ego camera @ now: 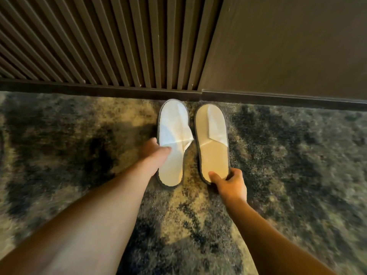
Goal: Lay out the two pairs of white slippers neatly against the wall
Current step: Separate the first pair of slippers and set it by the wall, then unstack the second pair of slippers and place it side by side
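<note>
Two white slippers with dark edging lie side by side on the carpet, toes pointing at the wall's dark skirting board [123, 88]. The left slipper [172, 124] has its toe almost touching the skirting, and my left hand [156, 150] grips its left edge at mid-length, thumb on the creased upper. The right slipper [211, 133] sits a little further from the wall. My right hand [228, 183] pinches its heel, thumb on the insole. A narrow gap separates the two. No second pair is in view.
Mottled dark and tan carpet [297, 155] covers the floor on all sides. The wall has vertical brown slats [99, 40] on the left and a plain brown panel [288, 46] on the right.
</note>
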